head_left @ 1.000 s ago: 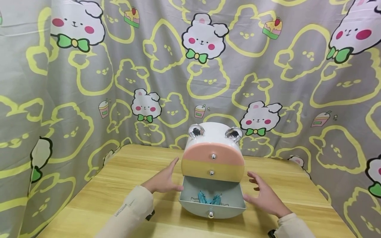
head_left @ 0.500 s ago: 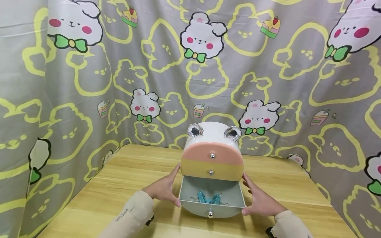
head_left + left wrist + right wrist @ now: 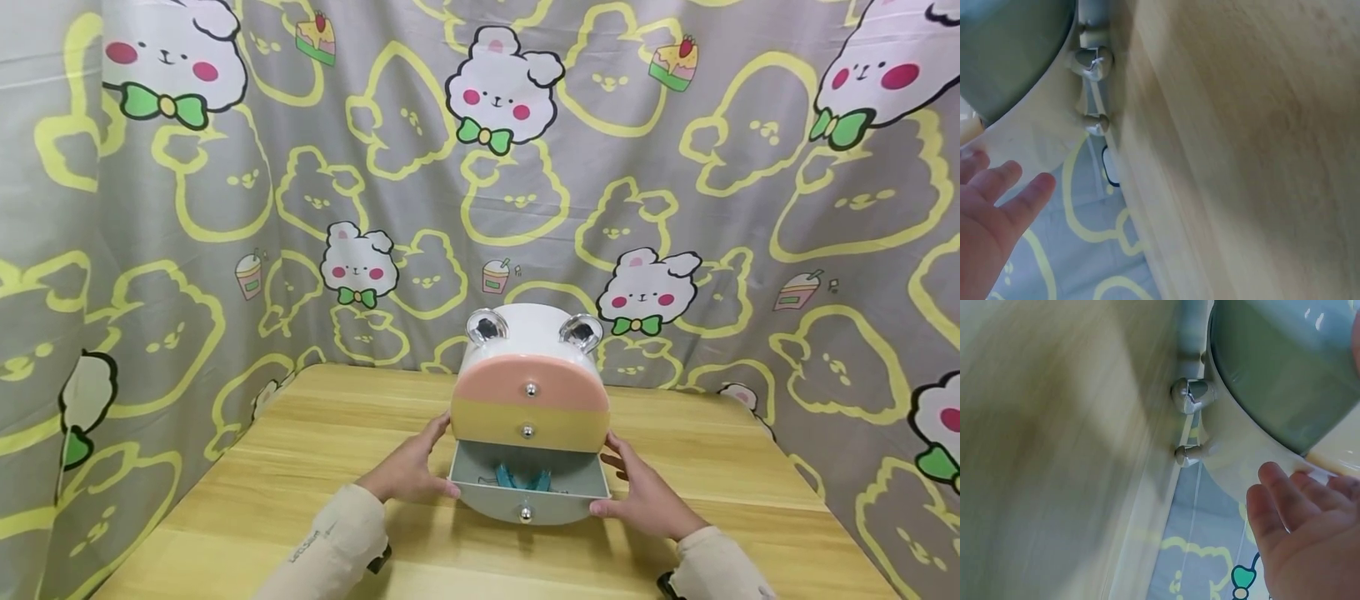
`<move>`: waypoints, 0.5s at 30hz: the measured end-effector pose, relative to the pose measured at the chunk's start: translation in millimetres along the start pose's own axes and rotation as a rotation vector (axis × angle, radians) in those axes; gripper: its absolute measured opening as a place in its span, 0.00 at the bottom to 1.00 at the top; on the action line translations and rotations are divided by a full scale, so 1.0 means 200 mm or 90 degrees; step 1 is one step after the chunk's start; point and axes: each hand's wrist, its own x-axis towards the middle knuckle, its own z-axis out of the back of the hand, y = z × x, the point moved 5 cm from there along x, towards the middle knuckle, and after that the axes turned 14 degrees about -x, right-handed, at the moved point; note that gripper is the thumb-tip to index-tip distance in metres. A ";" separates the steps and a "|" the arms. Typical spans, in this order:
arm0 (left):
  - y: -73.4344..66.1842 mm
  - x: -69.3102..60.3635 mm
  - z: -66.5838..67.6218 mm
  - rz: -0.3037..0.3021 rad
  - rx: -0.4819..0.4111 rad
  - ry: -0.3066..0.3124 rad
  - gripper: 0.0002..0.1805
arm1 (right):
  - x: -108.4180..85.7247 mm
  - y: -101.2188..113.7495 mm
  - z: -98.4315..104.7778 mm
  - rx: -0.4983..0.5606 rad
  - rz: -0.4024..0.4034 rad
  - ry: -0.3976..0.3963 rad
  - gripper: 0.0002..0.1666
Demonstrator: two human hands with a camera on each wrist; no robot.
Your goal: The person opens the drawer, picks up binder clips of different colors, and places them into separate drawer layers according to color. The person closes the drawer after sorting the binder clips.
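A small round-topped drawer box with silver frog-like eyes stands on the table, its peach and yellow drawers pushed in. The grey-green bottom drawer is pulled partway out, and several teal binder clips lie inside. My left hand is along the box's left side, its thumb at the drawer's front left corner. On the other side my right hand mirrors it, thumb against the front right corner. Both wrist views show fairly straight fingers beside the cream body, with the silver feet close by; the thumbs are mostly hidden there.
The wooden table extends around the box. Behind and on both sides hangs a grey curtain printed with cartoon animals. Each drawer has a round silver knob, the lowest knob facing me.
Both hands have come in from beside the box to touch it. The bottom drawer has slid a little inward, its front moving away from me, with the clips riding inside.
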 end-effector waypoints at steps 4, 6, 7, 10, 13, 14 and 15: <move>0.00 0.01 0.01 -0.020 -0.011 -0.027 0.61 | 0.02 0.00 0.01 0.016 -0.026 -0.016 0.57; 0.00 0.01 0.01 -0.022 -0.018 -0.039 0.58 | 0.03 0.00 0.01 0.022 -0.038 -0.026 0.53; -0.01 0.01 0.01 -0.025 -0.022 -0.044 0.58 | 0.03 0.00 0.01 0.026 -0.044 -0.031 0.52; -0.01 0.02 0.01 -0.031 -0.022 -0.061 0.55 | 0.04 -0.01 0.01 0.022 -0.053 -0.051 0.48; -0.01 0.02 0.00 -0.044 -0.020 -0.088 0.51 | 0.05 -0.01 0.00 0.009 -0.063 -0.081 0.43; -0.01 0.02 0.00 -0.046 -0.017 -0.099 0.50 | 0.05 -0.01 0.00 0.001 -0.067 -0.091 0.41; 0.00 0.02 -0.01 -0.053 -0.014 -0.111 0.48 | 0.05 -0.02 0.00 -0.004 -0.074 -0.101 0.39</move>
